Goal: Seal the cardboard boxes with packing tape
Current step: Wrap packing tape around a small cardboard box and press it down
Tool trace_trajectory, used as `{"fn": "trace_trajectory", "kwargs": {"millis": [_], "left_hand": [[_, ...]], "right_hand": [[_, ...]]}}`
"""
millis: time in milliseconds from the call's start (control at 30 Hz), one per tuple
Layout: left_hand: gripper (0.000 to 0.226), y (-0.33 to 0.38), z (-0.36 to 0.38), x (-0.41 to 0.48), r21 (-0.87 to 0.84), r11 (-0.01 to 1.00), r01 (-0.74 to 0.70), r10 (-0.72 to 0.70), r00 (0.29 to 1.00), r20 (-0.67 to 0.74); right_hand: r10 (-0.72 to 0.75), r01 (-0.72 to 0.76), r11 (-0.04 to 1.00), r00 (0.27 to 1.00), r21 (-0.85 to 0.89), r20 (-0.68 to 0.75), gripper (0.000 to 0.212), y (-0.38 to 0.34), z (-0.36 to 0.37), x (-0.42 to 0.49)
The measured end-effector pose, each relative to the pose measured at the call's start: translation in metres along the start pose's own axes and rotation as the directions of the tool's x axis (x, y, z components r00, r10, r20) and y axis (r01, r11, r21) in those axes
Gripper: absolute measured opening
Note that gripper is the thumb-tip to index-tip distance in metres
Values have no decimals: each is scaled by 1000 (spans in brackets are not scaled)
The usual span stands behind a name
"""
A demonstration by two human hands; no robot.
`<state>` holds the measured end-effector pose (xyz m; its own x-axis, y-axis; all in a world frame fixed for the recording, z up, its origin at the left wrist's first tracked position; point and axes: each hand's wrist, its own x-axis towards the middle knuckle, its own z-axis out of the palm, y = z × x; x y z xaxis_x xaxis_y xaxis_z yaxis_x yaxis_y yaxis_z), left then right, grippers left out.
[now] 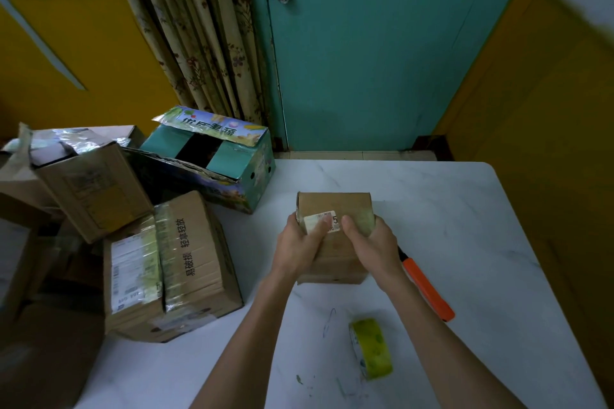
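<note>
A small brown cardboard box [335, 206] with a white label stands in the middle of the white table [465, 209]. My left hand [299, 242] grips its left side, thumb lying across the label on top. My right hand [372, 242] grips its right side, thumb pressed on the top face. A roll of yellowish packing tape [372, 347] stands on edge on the table, nearer to me than the box and just right of my right forearm.
An orange-handled cutter [428, 289] lies on the table to the right, partly hidden by my right wrist. At the left are a taped brown box [172, 262], another brown box [89, 186] and an open teal printed box [216, 159]. A teal door [382, 43] stands behind.
</note>
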<state>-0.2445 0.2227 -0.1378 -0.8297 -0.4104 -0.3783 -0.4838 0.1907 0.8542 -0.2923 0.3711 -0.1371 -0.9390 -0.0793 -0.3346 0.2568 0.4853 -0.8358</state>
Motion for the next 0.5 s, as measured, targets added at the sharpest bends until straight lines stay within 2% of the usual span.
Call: {"fn": "trace_trajectory", "kwargs": {"millis": [67,133,267,333,433,500], "left_hand": [[79,-2,-2,0,-17,1000,-2,3,1000,23],[82,-6,-3,0,-41,999,-22,23,999,34],[56,-1,-4,-5,-28,999,-18,18,999,31],[50,4,-5,-6,5,1000,-9,9,1000,5],[49,11,-2,-5,167,986,-29,48,993,-108],[41,12,1,-8,149,988,-50,67,992,-107]], "right_hand": [[-40,41,998,999,-39,19,42,-3,-2,0],[-71,72,993,997,-93,12,39,-4,-4,-1],[-68,60,992,995,-114,-68,44,-4,-3,-3],[-57,49,994,995,-99,-80,45,-5,-4,-3],[-24,24,999,1000,-30,-10,40,-3,-3,0],[28,-29,999,999,29,34,58,-1,-3,0]]}}
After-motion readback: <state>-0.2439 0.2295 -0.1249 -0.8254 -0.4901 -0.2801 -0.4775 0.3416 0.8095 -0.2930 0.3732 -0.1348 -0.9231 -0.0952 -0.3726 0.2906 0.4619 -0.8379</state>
